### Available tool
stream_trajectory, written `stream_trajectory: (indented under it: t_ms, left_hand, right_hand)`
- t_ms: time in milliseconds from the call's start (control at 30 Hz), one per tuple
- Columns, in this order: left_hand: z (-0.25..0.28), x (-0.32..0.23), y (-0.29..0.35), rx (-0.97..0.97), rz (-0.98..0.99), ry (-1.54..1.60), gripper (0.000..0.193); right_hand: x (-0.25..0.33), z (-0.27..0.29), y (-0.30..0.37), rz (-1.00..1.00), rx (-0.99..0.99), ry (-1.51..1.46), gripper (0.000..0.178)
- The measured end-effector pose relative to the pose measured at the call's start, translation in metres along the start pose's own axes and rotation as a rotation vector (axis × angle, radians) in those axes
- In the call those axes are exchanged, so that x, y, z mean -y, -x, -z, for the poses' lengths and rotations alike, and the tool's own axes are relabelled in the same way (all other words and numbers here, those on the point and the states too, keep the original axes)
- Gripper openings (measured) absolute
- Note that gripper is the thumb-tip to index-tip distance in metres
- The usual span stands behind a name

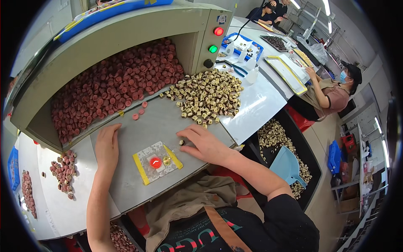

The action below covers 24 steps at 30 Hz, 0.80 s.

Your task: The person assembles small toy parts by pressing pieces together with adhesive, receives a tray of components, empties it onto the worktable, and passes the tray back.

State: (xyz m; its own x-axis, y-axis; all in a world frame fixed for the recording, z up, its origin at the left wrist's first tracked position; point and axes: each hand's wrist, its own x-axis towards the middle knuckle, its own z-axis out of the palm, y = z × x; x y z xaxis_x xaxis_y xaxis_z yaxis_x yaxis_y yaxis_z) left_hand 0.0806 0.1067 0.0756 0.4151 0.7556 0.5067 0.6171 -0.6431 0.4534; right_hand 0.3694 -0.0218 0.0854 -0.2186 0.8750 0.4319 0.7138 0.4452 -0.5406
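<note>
On the grey work surface, my right hand (206, 144) has its thumb and fingers apart around a small dark-and-cream piece (181, 143), which sits between the fingertips without visible contact. My left hand (107, 146) rests on its side at the left, fingers extended and a little curved, with nothing seen in it. Between the hands and nearer me lies a square plate (147, 174) edged with yellow tape on two sides. It carries a red round piece (155, 162) and a small shiny gold piece (166, 161).
A beige machine housing (142, 26) holds reddish round pieces (121, 80); a few lie before it. Cream-and-dark pieces (210, 94) are heaped right, near pliers (231, 66). A black bin (310, 155) with a blue dustpan (289, 166) stands beside me. A co-worker (331, 90) sits farther right.
</note>
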Motion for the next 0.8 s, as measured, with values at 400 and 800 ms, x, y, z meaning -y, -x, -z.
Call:
stream_trajectory:
  t_ms: [400,800]
  left_hand:
    - [0.004,-0.020,0.106,-0.081,0.784,1.606,0.033]
    - [0.002,-0.025,0.142,-0.126,0.795,1.992,0.037]
  right_hand:
    - [-0.014,-0.073,-0.006,-0.043,0.107,0.058,0.020]
    - [0.036,-0.092,-0.019,-0.192,0.187,0.013,0.021]
